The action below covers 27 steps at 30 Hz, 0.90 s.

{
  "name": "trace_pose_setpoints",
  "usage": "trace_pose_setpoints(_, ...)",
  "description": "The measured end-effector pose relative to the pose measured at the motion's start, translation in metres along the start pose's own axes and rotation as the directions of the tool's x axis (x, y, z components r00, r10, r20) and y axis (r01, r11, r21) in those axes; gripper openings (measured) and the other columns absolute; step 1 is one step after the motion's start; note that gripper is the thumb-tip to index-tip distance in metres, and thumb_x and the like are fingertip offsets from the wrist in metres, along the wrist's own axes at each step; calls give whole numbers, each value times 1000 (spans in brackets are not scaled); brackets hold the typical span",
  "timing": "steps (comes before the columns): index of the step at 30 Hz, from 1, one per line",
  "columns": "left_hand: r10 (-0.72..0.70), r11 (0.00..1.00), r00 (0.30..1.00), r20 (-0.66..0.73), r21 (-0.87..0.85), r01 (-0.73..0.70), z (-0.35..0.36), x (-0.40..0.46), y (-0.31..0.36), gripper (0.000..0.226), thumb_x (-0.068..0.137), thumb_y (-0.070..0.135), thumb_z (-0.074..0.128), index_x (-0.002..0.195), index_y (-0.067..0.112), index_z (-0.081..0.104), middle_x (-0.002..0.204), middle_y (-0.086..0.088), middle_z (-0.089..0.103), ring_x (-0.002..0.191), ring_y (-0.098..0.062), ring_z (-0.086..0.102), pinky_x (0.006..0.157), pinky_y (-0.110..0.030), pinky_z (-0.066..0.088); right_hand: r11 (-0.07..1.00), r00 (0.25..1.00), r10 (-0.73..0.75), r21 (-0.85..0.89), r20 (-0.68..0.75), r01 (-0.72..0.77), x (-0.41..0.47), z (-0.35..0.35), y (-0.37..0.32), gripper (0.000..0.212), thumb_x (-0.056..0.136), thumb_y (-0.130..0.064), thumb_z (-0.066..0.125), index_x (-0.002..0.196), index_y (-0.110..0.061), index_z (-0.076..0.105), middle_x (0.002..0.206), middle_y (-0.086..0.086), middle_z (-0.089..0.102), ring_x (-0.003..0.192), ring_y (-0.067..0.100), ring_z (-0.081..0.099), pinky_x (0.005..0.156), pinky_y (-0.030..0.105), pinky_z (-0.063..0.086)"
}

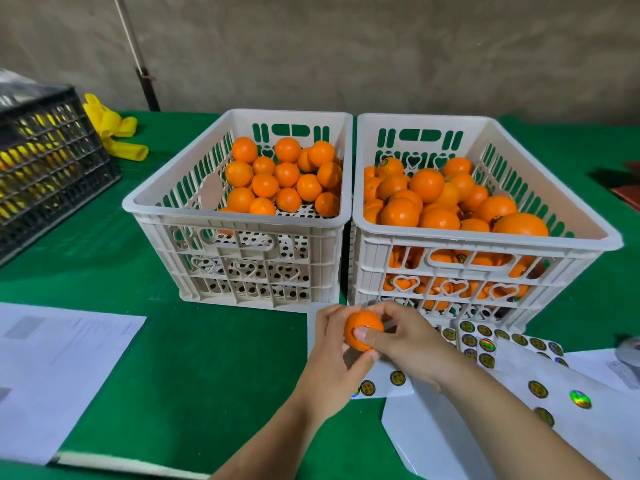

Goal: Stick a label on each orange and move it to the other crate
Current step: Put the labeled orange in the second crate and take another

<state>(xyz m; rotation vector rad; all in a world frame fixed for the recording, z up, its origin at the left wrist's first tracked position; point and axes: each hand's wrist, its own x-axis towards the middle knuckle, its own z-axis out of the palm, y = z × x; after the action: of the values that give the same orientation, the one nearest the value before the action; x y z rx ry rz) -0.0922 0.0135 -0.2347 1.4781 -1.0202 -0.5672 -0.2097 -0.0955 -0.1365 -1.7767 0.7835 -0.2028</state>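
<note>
Both hands meet over the near edge of the worktop (pixel 207 358), in front of the gap between two white crates. Left hand (pixel 332 355) cups a small orange (pixel 358 329) from below and behind, fingers curled round it. Right hand (pixel 398 336) comes over from the right, its thumb pressed flat on the orange's near face while the other fingers wrap the far side; whether a label sits under the thumb cannot be seen.

Left crate (pixel 166 206) holds a single layer of oranges gathered at its far right, with bare dotted floor showing near. Right crate (pixel 485 242) is heaped, and some of its fruit carry dark round stickers. Sheets of round labels (pixel 485 344) lie on the worktop just right of the hands.

Judging by the thumb, the sticking step is in hand: the label is being smoothed down. Next, the orange should go up and over the near rim into the right crate, set gently on the heap so it does not roll out.
</note>
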Motion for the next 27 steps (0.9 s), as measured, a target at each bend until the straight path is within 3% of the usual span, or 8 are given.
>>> trace_pose_setpoints(3, -12, 999, 1000, -9, 40, 12, -2, -2, 0, 83, 89, 62, 74, 153, 50, 24, 155, 23, 21, 141, 1, 47, 110, -15, 44, 945, 953, -238, -271, -186, 183, -10, -4, -21, 43, 88, -36, 78, 126, -29, 60, 122, -11, 52, 107, -4, 53, 82, 10, 43)
trace_pose_setpoints(6, 27, 993, 999, 44, 112, -32, -4, -4, 2, 68, 94, 69, 61, 149, 53, 24, 153, 20, 24, 141, 0, 46, 112, -22, 42, 861, 834, -487, -301, -258, 410, -22, -30, -63, 47, 85, -54, 73, 127, -39, 58, 121, -16, 54, 109, -4, 54, 85, 12, 44)
trace_pose_setpoints(9, 23, 971, 997, 74, 235, -40, -5, -5, 8, 51, 96, 64, 56, 139, 64, 28, 147, 30, 26, 138, 6, 44, 103, -22, 45, 815, 739, -575, -333, -352, 475, -17, -74, -106, 48, 83, -64, 65, 127, -47, 55, 122, -15, 57, 110, 4, 59, 87, 25, 50)
trace_pose_setpoints(12, 60, 922, 992, 115, 375, -99, -6, -5, 9, 45, 96, 60, 52, 139, 54, 40, 140, 35, 27, 134, 6, 42, 106, -25, 47, 823, 702, -523, -501, -484, 267, 13, -121, -125, 48, 90, -55, 66, 131, -31, 59, 125, -1, 63, 110, 19, 61, 91, 37, 49)
trace_pose_setpoints(15, 139, 872, 977, 165, 446, -199, -3, -7, 14, 40, 101, 50, 48, 138, 37, 51, 130, 37, 31, 129, 4, 41, 110, -23, 39, 838, 796, -277, -541, -538, -74, 42, -140, -125, 68, 89, -47, 74, 144, -22, 43, 138, 10, 58, 123, 32, 55, 101, 46, 46)
trace_pose_setpoints(18, 275, 790, 940, 203, 509, -341, 1, -12, 18, 31, 105, 32, 52, 131, 22, 64, 125, 21, 50, 119, -6, 51, 104, -31, 47, 777, 807, -329, -627, -489, -63, 50, -113, -120, 101, 82, -55, 78, 158, -25, 19, 162, 8, 34, 148, 31, 33, 117, 51, 34)
trace_pose_setpoints(22, 594, 656, 799, 93, 519, -548, 2, -8, 45, 24, 98, 22, 63, 122, 23, 63, 113, 5, 60, 102, -16, 55, 88, -38, 48, 635, 766, -588, -735, -261, 237, 55, -61, -129, 71, 93, -64, 57, 150, -25, 40, 153, 2, 46, 138, 23, 45, 108, 43, 43)
trace_pose_setpoints(27, 701, 703, 704, -112, 269, -658, -41, 41, 134, 14, 108, 24, 50, 112, 15, 60, 101, 9, 57, 86, -5, 53, 73, -25, 41, 486, 777, -609, -849, -159, 207, 61, -53, -136, 65, 97, -70, 39, 143, -25, 48, 145, 0, 51, 130, 23, 49, 102, 43, 43)
